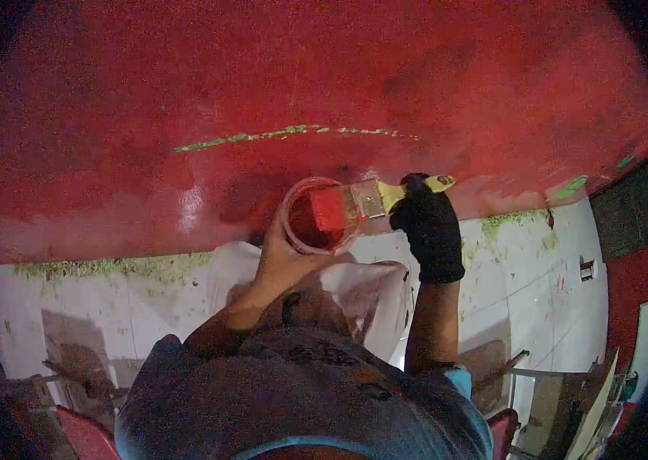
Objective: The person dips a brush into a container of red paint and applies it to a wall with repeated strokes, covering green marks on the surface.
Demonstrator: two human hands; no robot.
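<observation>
My left hand (pixel 284 259), bare, is wrapped round the near left side of a round paint cup (pixel 287 221). Dark red paint shows inside the cup. In my right hand (pixel 431 230), which wears a black glove, is a flat paintbrush (pixel 370 199) with a yellow handle and a metal ferrule. Its bristles, coated in bright red, lie over the cup's mouth and overlap its right rim. Beyond both hands stretches a wide red surface (pixel 354 69), crossed by a thin broken line of green and white marks (pixel 247 138).
Whitish panels with greenish stains (pixel 147 307) run along the near edge of the red surface. A pale cloth (pixel 385 295) hangs over my lap. Red chair parts (pixel 86 433) and metal bars show at lower left. Boards (pixel 596 406) lean at lower right.
</observation>
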